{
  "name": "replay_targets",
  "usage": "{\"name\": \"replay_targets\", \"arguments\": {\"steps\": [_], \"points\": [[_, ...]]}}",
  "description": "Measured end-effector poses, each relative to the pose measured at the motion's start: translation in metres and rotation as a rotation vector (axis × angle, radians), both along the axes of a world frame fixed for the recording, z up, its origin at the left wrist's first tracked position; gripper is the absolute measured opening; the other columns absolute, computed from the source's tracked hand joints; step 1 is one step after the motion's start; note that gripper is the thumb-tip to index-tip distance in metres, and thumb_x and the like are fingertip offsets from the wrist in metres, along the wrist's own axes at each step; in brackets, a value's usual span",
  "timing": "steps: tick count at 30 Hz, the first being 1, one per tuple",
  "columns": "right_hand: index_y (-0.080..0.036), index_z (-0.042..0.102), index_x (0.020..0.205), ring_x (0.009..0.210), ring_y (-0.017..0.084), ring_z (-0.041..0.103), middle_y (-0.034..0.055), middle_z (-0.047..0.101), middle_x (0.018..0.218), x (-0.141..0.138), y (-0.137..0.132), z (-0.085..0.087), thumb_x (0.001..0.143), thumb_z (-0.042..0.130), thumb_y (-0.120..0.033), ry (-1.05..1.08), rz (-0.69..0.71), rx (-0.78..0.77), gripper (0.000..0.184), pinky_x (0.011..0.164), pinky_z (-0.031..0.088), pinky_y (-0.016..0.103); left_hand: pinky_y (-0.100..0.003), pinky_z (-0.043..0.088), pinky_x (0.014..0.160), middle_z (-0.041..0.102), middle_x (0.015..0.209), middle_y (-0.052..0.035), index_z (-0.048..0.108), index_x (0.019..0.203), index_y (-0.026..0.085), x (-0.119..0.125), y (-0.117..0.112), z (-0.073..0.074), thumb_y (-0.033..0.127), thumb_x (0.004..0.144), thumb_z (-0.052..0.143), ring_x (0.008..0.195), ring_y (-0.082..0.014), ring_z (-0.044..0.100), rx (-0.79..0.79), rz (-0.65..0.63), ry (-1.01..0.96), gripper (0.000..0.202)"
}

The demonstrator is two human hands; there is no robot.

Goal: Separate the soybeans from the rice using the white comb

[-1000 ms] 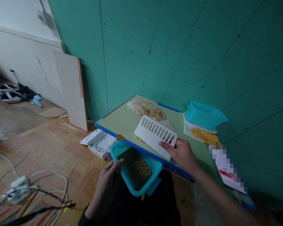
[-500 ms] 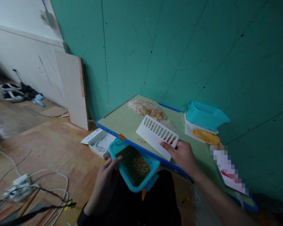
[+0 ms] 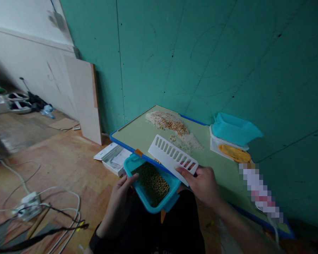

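Observation:
My left hand (image 3: 125, 187) grips the left rim of a blue plastic container (image 3: 151, 209), thumb over the edge. Inside it lie dark green beans (image 3: 144, 173) and pale yellow soybeans (image 3: 160, 187). The container is just below the table's front edge, above my lap. In my right hand (image 3: 201, 181) is a white slotted plastic scraper (image 3: 168, 157), tilted over the table edge and the container's far side. A few soybeans (image 3: 157, 161) lie by the scraper's left end. Farther back on the table is a heap of white grains and soybeans (image 3: 172, 123).
A second blue container (image 3: 234, 130) stands on a white lid at the table's right, with a yellow cloth-like item (image 3: 234, 153) beside it. A green wall backs the table (image 3: 132, 130). On the floor are an open white box (image 3: 113, 160) and a power strip (image 3: 29, 204) with cables.
My right hand has drawn the scraper toward me, over the table's edge and nearer the container. Grains it covered before now show behind it. My left hand keeps its grip on the container.

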State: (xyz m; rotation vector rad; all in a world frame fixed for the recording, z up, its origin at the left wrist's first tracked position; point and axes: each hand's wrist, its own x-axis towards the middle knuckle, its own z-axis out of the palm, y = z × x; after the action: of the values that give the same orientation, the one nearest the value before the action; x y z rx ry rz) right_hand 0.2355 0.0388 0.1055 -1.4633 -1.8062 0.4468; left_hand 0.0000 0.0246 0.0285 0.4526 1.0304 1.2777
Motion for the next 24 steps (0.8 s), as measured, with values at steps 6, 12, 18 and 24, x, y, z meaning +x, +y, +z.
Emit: {"name": "replay_targets", "arguments": {"steps": [6, 12, 18, 24], "points": [[-0.019, 0.079, 0.095, 0.061, 0.020, 0.073, 0.0068, 0.078, 0.076, -0.010, -0.014, -0.004, 0.098, 0.054, -0.032, -0.225, 0.139, 0.209, 0.028, 0.062, 0.057, 0.027, -0.027, 0.049, 0.060, 0.073, 0.074, -0.0017, 0.077, 0.081, 0.023, 0.000, 0.001, -0.005, 0.039, 0.068, 0.084, 0.065, -0.0184, 0.063, -0.016, 0.008, 0.027, 0.022], [-0.013, 0.067, 0.124, 0.081, 0.019, 0.076, 0.0106, 0.078, 0.104, -0.029, -0.017, -0.007, 0.095, 0.042, -0.008, -0.456, 0.308, 0.389, 0.039, 0.077, 0.061, 0.029, -0.031, 0.052, 0.064, 0.075, 0.076, -0.0040, 0.079, 0.079, 0.025, 0.007, -0.004, -0.002, 0.039, 0.066, 0.085, 0.068, -0.0221, 0.066, -0.015, -0.012, 0.012, 0.019], [-0.005, 0.069, 0.118, 0.084, 0.027, 0.076, 0.0210, 0.075, 0.111, -0.059, -0.021, -0.008, 0.088, 0.046, -0.004, -0.894, 0.192, 0.502, 0.037, 0.061, 0.062, 0.031, -0.036, 0.055, 0.064, 0.077, 0.076, -0.0061, 0.079, 0.073, 0.027, 0.011, -0.010, 0.004, 0.044, 0.066, 0.081, 0.071, -0.0281, 0.069, 0.010, -0.031, 0.075, 0.019], [-0.001, 0.069, 0.116, 0.067, 0.028, 0.075, 0.0237, 0.076, 0.103, -0.045, -0.018, 0.001, 0.082, 0.052, 0.000, -0.998, 0.107, 0.370, 0.038, 0.047, 0.057, 0.033, -0.040, 0.055, 0.055, 0.070, 0.056, -0.0052, 0.076, 0.063, 0.028, 0.009, -0.012, -0.011, 0.049, 0.062, 0.083, 0.060, -0.0302, 0.068, -0.042, -0.030, 0.087, 0.022]]}}
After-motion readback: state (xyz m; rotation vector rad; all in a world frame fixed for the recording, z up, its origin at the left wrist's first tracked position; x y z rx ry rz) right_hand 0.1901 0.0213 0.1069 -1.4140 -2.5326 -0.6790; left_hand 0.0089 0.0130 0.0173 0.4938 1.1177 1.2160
